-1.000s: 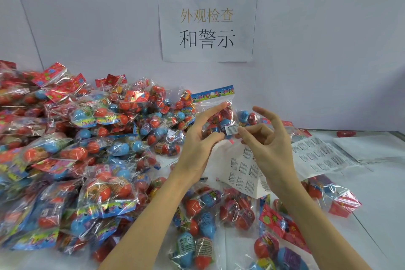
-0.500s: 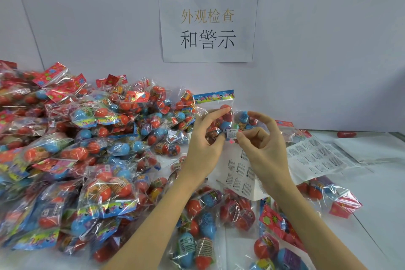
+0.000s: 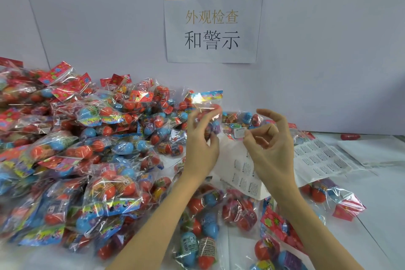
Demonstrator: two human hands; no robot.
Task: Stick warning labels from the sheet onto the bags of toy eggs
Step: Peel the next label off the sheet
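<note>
The left hand [image 3: 200, 149] grasps a clear plastic bag of red and blue toy eggs [image 3: 207, 114], lifted above the white worktop [image 3: 383, 193]. The right hand [image 3: 270, 147] pinches a small white warning label [image 3: 239, 132] just right of the bag, not touching. The white label sheet [image 3: 317, 158] lies under the hands, with bare worktop to its right. A heap of bags [image 3: 76, 149] fills the left.

Both forearms bare, no sleeves in view; hands [image 3: 202, 149] ungloved, no rings/watch; nails short.

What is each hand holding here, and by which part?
Left hand grips a bag of toy eggs by its lower body. Right hand pinches a warning label by its right edge.
</note>
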